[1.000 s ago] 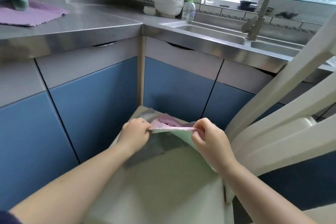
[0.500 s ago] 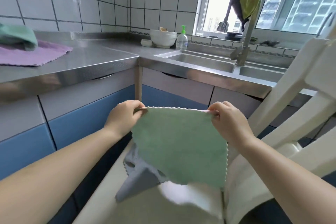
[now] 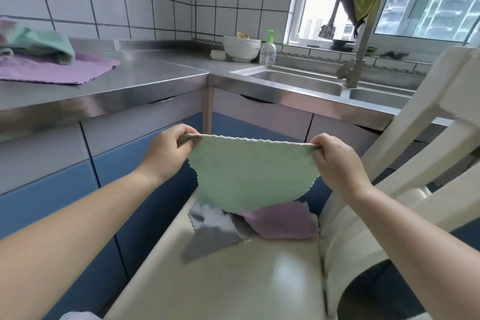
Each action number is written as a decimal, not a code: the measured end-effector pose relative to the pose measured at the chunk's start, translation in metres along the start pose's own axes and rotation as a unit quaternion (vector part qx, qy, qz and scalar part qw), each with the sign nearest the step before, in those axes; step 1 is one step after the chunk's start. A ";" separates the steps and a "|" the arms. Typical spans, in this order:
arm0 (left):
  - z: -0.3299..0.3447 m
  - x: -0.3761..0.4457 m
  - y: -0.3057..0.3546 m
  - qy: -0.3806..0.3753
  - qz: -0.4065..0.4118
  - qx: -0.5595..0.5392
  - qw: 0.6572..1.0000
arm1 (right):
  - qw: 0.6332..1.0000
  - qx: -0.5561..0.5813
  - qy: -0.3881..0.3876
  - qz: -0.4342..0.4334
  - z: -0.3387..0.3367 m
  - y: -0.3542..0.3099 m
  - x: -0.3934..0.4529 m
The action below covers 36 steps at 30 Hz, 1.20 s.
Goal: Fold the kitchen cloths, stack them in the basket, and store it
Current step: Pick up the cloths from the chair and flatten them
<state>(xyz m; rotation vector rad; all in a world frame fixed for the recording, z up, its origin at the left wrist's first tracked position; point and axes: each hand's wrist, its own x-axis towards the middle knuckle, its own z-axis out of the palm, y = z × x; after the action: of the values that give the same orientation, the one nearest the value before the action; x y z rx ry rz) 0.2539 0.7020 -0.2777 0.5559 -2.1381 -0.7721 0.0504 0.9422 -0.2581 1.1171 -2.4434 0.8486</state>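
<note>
Above the chair seat (image 3: 233,280), the left hand (image 3: 166,153) and right hand (image 3: 335,161) pinch the green cloth's (image 3: 249,174) top corners, likely hanging it flat for folding; grey cloth (image 3: 213,234) and purple cloth (image 3: 283,221) wait on that seat.

Bright daylight from window (image 3: 319,0); glare on steel; blurred, warped edges

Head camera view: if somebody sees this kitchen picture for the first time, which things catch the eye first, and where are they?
First comes the green cloth, stretched in the air at the centre, the left hand and right hand each pinching a top corner. Just below it, a purple cloth and a grey cloth lie crumpled on the cream chair seat. On the steel counter at far left lies another purple cloth.
</note>
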 end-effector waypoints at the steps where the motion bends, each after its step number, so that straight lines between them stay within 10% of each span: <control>1: 0.001 -0.012 -0.005 -0.004 -0.012 -0.004 1.000 | 0.999 0.036 0.002 0.018 0.004 -0.001 -0.011; 9: 0.013 -0.120 -0.035 -0.034 -0.109 -0.051 0.992 | 0.959 0.233 0.022 0.160 0.053 0.004 -0.129; 21: 0.029 -0.269 -0.061 -0.166 -0.213 -0.029 0.962 | 0.933 0.229 -0.092 0.261 0.088 0.022 -0.271; 36: 0.062 -0.224 -0.093 -0.124 -0.296 -0.068 0.945 | 0.907 0.191 -0.089 0.365 0.125 0.045 -0.244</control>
<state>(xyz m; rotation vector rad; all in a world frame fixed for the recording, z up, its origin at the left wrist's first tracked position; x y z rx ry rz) 0.3517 0.7919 -0.4905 1.1000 -2.1304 -1.3676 0.1667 1.0257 -0.4962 0.3391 -2.9717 1.5500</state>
